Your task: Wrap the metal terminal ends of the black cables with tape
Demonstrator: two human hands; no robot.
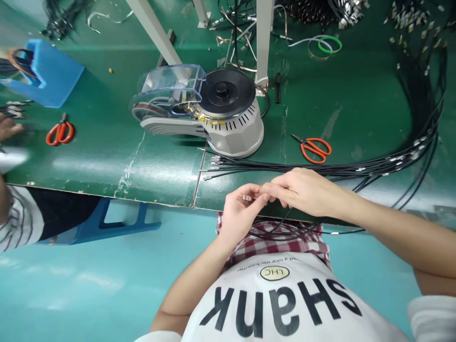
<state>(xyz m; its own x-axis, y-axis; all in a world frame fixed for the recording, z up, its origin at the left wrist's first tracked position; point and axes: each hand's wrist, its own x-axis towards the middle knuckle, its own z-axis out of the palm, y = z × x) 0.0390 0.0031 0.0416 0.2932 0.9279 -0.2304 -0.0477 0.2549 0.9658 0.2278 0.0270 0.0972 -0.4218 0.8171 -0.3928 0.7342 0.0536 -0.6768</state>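
My left hand (240, 213) pinches a small metal terminal (246, 197) between thumb and fingertips, just past the bench's front edge. My right hand (302, 192) meets it from the right, its fingers closed on what looks like a thin black cable (285, 223), partly hidden by the fingers. That cable droops toward my lap. A long bundle of black cables with metal-tipped ends (320, 168) lies on the green bench just beyond my hands and curves away to the right.
An automatic tape dispenser (228, 114) with a clear cover stands beyond my hands. Orange-handled scissors (315, 149) lie to its right, another pair (60, 133) to its left. A blue bin (44, 71) sits far left. A co-worker's hand (9, 128) and striped sleeve (17, 218) show at left.
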